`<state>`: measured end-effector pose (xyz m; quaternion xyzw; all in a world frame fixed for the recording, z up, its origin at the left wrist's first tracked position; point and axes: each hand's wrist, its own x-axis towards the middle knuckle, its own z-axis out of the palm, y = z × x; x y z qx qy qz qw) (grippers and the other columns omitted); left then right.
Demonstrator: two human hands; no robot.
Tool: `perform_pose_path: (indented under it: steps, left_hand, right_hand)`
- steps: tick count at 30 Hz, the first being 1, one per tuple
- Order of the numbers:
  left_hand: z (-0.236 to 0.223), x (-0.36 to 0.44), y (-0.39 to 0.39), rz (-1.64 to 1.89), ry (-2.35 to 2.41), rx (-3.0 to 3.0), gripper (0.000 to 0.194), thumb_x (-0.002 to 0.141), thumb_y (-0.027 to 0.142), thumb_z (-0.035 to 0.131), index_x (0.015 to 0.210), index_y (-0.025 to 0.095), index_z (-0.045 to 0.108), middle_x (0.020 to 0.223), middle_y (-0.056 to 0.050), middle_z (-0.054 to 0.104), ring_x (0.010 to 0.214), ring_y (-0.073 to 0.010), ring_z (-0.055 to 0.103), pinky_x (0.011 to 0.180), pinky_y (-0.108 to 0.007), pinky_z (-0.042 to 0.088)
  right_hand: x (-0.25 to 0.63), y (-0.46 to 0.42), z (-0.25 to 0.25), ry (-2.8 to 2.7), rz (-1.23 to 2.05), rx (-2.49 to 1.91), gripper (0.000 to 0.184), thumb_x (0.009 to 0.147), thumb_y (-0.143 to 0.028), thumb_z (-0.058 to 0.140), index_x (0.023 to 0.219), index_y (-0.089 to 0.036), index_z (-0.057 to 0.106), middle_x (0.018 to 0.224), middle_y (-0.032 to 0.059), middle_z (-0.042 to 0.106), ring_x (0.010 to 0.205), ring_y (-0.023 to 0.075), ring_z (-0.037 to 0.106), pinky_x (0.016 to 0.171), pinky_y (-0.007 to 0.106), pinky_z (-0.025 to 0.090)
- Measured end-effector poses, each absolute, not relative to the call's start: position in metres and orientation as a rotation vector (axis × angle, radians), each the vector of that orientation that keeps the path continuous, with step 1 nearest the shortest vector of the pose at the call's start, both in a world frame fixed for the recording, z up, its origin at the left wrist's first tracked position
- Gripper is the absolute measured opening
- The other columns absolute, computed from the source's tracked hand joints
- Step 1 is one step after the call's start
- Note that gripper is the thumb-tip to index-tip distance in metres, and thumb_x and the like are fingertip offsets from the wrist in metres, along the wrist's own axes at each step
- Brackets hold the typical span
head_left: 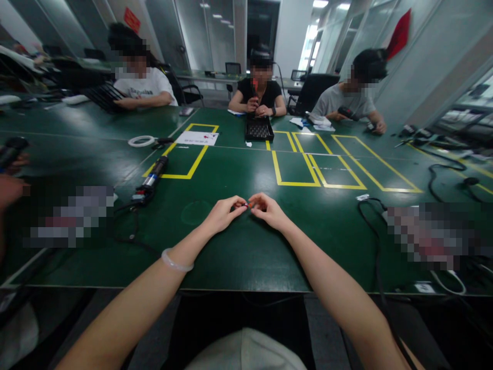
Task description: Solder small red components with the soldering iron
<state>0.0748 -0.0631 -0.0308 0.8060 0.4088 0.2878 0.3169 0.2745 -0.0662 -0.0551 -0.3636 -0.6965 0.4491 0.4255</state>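
A small red-tipped part (247, 205) is pinched between the fingertips of the left hand (223, 213) and the right hand (267, 209), which meet just above the green table (246, 246). An electric screwdriver (151, 181) lies well left of the grip, and a black tray (259, 129) sits far beyond it.

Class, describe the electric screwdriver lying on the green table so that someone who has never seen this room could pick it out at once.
Start at the big green table with yellow taped rectangles. Go to the leftmost yellow rectangle; at its near left corner lies the electric screwdriver, left of the person's left hand. It is a dark tube with a blue band and a black cable, unlike the white tape roll beyond it.
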Motion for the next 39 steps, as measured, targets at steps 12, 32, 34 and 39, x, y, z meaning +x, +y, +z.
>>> perform_pose_path:
  steps: [12,32,34,39]
  left_hand:
    - [-0.027,0.075,-0.066,0.665,1.081,2.092,0.042,0.093,0.047,0.034,0.073,0.017,0.055,0.068,0.000,0.059,0.066,-0.0135,0.055,0.064,-0.024,0.040]
    - [0.000,-0.072,0.012,0.532,2.218,2.219,0.036,0.086,0.035,0.046,0.110,0.013,0.062,0.114,-0.010,0.057,0.099,-0.0222,0.050,0.092,-0.037,0.040]
    - [0.005,-0.102,0.020,0.403,2.458,2.053,0.041,0.087,0.037,0.045,0.120,0.016,0.057,0.119,-0.011,0.053,0.100,-0.0240,0.049,0.089,-0.041,0.042]
    - [0.008,-0.137,0.034,0.093,2.628,1.671,0.046,0.085,0.048,0.050,0.124,0.024,0.056,0.107,-0.006,0.057,0.089,-0.0200,0.049,0.083,-0.038,0.044]
  right_hand:
    - [0.271,-0.067,-0.061,-1.732,1.199,-0.893,0.031,0.077,-0.029,0.064,0.104,-0.018,0.054,0.080,0.0003,0.062,0.065,0.0106,0.056,0.063,0.024,0.045]
    - [0.275,-0.068,-0.052,-1.740,1.131,-0.992,0.021,0.080,-0.034,0.061,0.091,-0.016,0.061,0.077,0.0008,0.061,0.062,0.0105,0.050,0.059,0.023,0.040]
    - [0.275,-0.068,-0.051,-1.743,1.129,-0.994,0.021,0.079,-0.034,0.061,0.091,-0.016,0.061,0.076,0.0006,0.061,0.062,0.0103,0.049,0.059,0.023,0.040]
    - [0.275,-0.069,-0.050,-1.750,1.131,-1.008,0.023,0.079,-0.035,0.061,0.091,-0.015,0.061,0.076,0.0006,0.060,0.062,0.0101,0.050,0.061,0.023,0.041]
